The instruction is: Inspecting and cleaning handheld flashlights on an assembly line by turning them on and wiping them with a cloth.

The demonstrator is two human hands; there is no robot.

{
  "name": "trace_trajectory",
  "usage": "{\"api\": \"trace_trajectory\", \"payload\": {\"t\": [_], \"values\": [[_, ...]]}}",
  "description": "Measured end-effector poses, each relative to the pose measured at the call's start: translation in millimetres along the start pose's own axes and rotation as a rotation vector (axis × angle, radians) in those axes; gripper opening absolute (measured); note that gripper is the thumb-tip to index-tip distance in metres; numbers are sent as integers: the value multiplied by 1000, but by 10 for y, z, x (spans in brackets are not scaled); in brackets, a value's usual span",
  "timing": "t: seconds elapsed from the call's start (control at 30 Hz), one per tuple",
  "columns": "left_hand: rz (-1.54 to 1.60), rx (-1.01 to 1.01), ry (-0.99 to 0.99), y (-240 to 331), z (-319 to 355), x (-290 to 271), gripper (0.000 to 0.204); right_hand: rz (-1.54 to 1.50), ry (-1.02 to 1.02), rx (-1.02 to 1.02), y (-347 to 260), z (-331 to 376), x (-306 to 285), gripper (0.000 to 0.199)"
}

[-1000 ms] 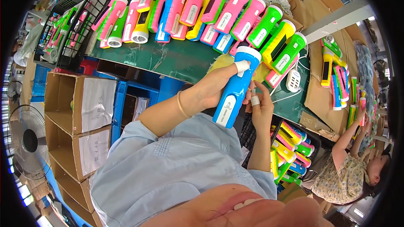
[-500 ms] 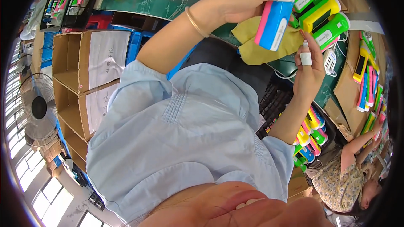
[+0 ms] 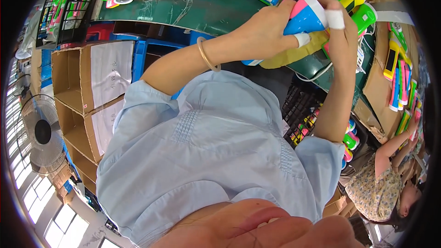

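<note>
Gold-coloured, your one bangle point(image 3: 206, 54) sits near twelve o'clock, your left hand point(image 3: 273, 28) grips one blue-and-pink flashlight point(image 3: 304, 19) toward one o'clock, your right hand point(image 3: 344, 31) closes curled fingers round its white rim point(image 3: 318, 8), and one co-worker point(image 3: 374, 193) is at four.

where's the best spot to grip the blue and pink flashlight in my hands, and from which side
Probably the body of the flashlight, behind the flared head, from the left: the head tapers from its white rim toward the body, which should suit a wrapped grip. The left hand wraps there; the right hand is at the head.
</note>
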State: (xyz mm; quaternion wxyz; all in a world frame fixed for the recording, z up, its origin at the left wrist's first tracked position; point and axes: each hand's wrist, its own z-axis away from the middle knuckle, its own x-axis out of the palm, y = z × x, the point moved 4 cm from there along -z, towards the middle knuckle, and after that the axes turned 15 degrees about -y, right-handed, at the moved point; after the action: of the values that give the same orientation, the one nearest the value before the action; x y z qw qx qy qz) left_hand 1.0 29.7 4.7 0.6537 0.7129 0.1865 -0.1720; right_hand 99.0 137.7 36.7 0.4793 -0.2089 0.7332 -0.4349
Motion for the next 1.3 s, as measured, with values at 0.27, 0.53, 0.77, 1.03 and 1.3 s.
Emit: {"api": "trace_trajectory", "payload": {"t": [0.27, 0.53, 0.77, 1.03, 1.3], "values": [[-77, -21, -49, 8, 96, 86, 59, -36, -227, -119, 143, -125, 139, 22], [98, -86, -165, -71, 177, 171, 54, -234, -273, -277, 291, -66, 263, 20], [400, -160, -335, -76, 159, 164, 41, -105, -315, -180, 206, -94, 220, 22], [662, -127, -258, -202, 140, 111, 43, 88, -70, 46, 102, -95, 252, 26], [1354, -138, -191, -125, -35, 33, 30, -122, 136, 283, 632, 760, 469, 16]]}}
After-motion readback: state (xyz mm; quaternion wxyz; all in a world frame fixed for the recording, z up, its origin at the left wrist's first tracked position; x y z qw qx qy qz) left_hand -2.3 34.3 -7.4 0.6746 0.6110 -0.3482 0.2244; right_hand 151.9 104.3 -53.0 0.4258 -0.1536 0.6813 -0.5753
